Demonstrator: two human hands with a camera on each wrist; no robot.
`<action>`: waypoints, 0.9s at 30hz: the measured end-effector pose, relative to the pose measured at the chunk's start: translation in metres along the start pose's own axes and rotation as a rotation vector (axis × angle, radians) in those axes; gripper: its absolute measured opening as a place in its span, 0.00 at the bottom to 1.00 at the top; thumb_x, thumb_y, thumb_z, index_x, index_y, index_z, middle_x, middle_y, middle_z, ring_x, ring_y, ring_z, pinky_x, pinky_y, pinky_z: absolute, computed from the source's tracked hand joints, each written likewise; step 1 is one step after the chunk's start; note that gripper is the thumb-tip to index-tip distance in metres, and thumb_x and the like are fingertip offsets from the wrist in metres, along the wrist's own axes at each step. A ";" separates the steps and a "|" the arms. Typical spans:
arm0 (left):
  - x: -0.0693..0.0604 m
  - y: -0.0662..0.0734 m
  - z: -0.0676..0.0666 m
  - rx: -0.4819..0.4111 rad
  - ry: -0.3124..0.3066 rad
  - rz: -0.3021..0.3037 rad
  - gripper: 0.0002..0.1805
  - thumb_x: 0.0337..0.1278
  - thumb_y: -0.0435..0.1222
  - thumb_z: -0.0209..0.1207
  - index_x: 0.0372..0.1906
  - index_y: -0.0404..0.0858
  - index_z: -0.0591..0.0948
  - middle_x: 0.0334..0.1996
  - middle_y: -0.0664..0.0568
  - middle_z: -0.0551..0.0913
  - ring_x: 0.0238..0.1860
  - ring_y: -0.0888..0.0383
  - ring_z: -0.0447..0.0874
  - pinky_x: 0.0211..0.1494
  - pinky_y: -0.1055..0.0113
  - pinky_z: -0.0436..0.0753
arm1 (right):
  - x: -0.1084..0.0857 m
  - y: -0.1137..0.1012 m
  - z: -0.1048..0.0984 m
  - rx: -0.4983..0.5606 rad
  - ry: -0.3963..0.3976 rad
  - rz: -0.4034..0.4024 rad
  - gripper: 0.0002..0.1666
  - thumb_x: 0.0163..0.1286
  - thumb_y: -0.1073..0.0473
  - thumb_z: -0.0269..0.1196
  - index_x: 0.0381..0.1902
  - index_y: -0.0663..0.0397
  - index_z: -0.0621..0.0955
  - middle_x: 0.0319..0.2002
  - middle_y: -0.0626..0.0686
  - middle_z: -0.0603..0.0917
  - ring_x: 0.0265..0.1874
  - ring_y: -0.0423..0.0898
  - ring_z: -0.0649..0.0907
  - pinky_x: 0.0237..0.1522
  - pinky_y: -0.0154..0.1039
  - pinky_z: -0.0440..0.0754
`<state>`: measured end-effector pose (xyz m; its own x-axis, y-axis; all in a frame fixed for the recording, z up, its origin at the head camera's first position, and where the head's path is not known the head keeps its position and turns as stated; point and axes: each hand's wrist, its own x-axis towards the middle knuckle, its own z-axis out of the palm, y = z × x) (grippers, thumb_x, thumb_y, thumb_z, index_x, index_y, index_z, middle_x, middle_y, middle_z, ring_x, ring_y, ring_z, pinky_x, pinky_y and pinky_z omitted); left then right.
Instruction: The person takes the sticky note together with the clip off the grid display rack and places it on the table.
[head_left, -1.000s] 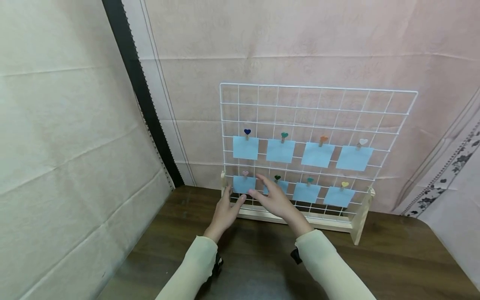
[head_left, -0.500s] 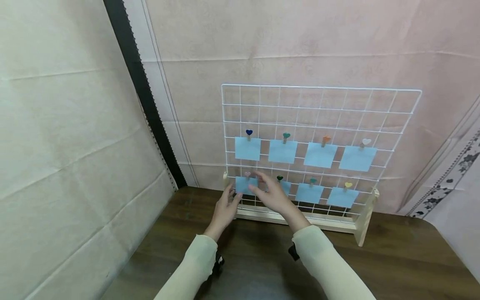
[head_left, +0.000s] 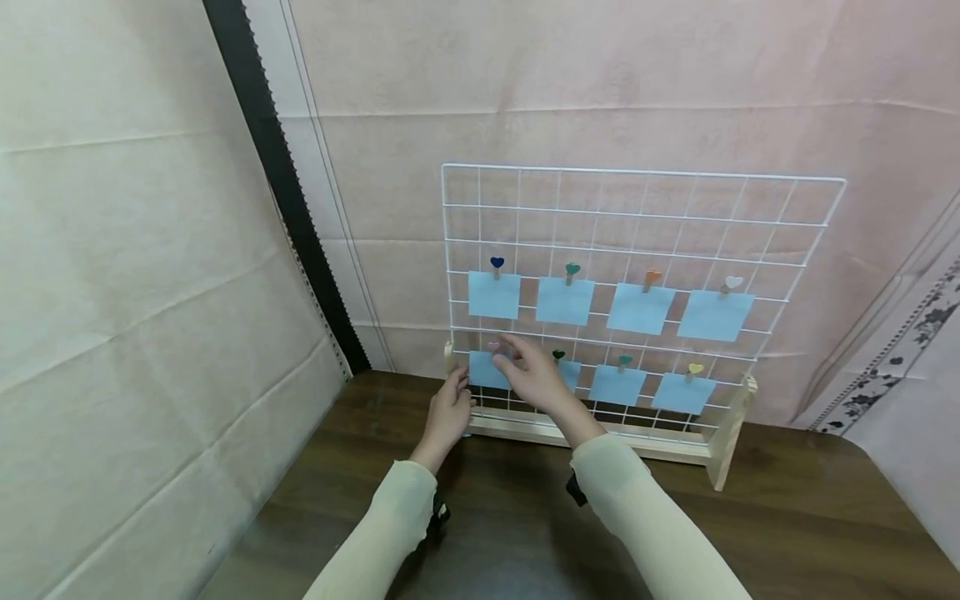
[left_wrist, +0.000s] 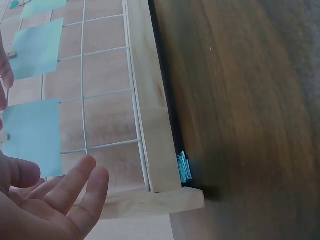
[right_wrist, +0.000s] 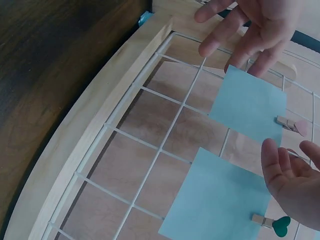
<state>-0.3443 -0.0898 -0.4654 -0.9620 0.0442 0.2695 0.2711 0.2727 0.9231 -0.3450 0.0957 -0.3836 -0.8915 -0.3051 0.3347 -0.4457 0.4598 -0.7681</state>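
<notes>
Beside the left edge of the lower-left blue note [head_left: 484,370] is my left hand [head_left: 447,410], fingers spread loosely. In the right wrist view, a fingertip of my left hand [right_wrist: 252,37] meets the edge of that note [right_wrist: 252,102]; whether it grips the paper I cannot tell. The fingers of my right hand [head_left: 536,377] are bent loosely in front of the note's right side, close to its pink heart clip [head_left: 493,347]. The right wrist view shows my right hand [right_wrist: 295,182] just below this clip [right_wrist: 300,127], not pinching it.
A white wire grid [head_left: 637,172] stands on a wooden base [head_left: 660,447] on the dark table [head_left: 480,533]. Several other blue notes [head_left: 565,301] hang in two rows from heart clips. A small blue object [left_wrist: 184,167] lies against the base.
My right hand has shifted left, nearer the pink clip. My left thumb has drawn in from the front of the note toward its left edge. The notes hang as before.
</notes>
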 end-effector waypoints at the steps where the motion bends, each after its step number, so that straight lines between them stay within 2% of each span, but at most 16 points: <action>1: 0.001 0.000 0.000 0.006 0.010 -0.002 0.26 0.83 0.29 0.44 0.78 0.31 0.66 0.72 0.31 0.72 0.60 0.34 0.84 0.62 0.49 0.84 | 0.001 0.000 0.001 0.006 0.002 0.000 0.31 0.84 0.53 0.58 0.79 0.56 0.69 0.72 0.63 0.73 0.68 0.62 0.76 0.66 0.59 0.78; 3: 0.002 0.001 0.001 0.022 0.024 -0.002 0.25 0.83 0.31 0.46 0.77 0.30 0.67 0.70 0.31 0.74 0.60 0.35 0.84 0.63 0.49 0.83 | 0.003 0.000 0.002 0.018 0.003 0.006 0.30 0.84 0.54 0.58 0.78 0.57 0.69 0.72 0.63 0.73 0.69 0.61 0.75 0.68 0.58 0.77; 8: 0.005 0.001 0.004 0.069 0.040 0.007 0.24 0.84 0.36 0.48 0.75 0.30 0.70 0.69 0.33 0.77 0.69 0.38 0.78 0.71 0.45 0.76 | 0.007 0.002 0.005 0.048 0.020 0.011 0.29 0.85 0.55 0.57 0.77 0.61 0.70 0.71 0.61 0.76 0.73 0.61 0.72 0.71 0.57 0.74; 10: 0.006 0.001 0.005 0.068 0.039 0.006 0.24 0.84 0.37 0.48 0.75 0.31 0.70 0.68 0.34 0.77 0.68 0.39 0.78 0.70 0.45 0.77 | 0.009 0.003 0.006 0.062 0.029 0.012 0.28 0.85 0.56 0.57 0.76 0.62 0.71 0.69 0.61 0.79 0.72 0.60 0.73 0.72 0.57 0.73; 12: 0.006 0.001 0.005 0.048 0.035 0.000 0.23 0.85 0.37 0.48 0.74 0.31 0.71 0.67 0.34 0.79 0.62 0.37 0.83 0.65 0.46 0.81 | 0.010 0.003 0.008 0.077 0.040 0.015 0.27 0.85 0.57 0.57 0.75 0.63 0.72 0.67 0.60 0.81 0.71 0.59 0.75 0.72 0.55 0.73; 15: 0.007 0.002 0.006 0.022 0.034 -0.009 0.21 0.84 0.36 0.49 0.72 0.31 0.72 0.63 0.33 0.81 0.48 0.35 0.89 0.52 0.48 0.88 | 0.012 0.004 0.012 0.080 0.067 0.020 0.25 0.84 0.58 0.57 0.72 0.64 0.75 0.64 0.59 0.83 0.69 0.58 0.77 0.71 0.53 0.75; 19: 0.009 0.003 0.005 0.030 0.044 -0.015 0.19 0.84 0.38 0.51 0.67 0.31 0.76 0.59 0.33 0.84 0.36 0.34 0.90 0.38 0.55 0.89 | 0.014 0.005 0.018 0.068 0.118 0.018 0.22 0.84 0.58 0.58 0.68 0.64 0.78 0.61 0.59 0.84 0.65 0.57 0.79 0.69 0.53 0.77; 23: 0.010 0.004 0.006 0.052 0.072 -0.007 0.17 0.83 0.38 0.52 0.63 0.31 0.78 0.57 0.34 0.85 0.33 0.36 0.91 0.33 0.62 0.87 | 0.016 0.005 0.020 0.055 0.147 0.014 0.21 0.83 0.56 0.59 0.66 0.63 0.81 0.58 0.58 0.85 0.60 0.56 0.81 0.66 0.54 0.79; 27: 0.010 0.005 0.007 0.047 0.099 -0.005 0.13 0.83 0.36 0.53 0.58 0.30 0.79 0.53 0.33 0.86 0.33 0.35 0.90 0.30 0.62 0.86 | 0.018 0.005 0.022 0.044 0.159 0.019 0.21 0.83 0.55 0.59 0.65 0.62 0.82 0.56 0.57 0.86 0.58 0.55 0.82 0.64 0.54 0.80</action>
<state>-0.3527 -0.0809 -0.4602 -0.9547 -0.0517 0.2931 0.2626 0.3174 0.9112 -0.3618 0.0743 -0.3938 -0.9028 -0.1594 0.3995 -0.4280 0.4262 -0.7970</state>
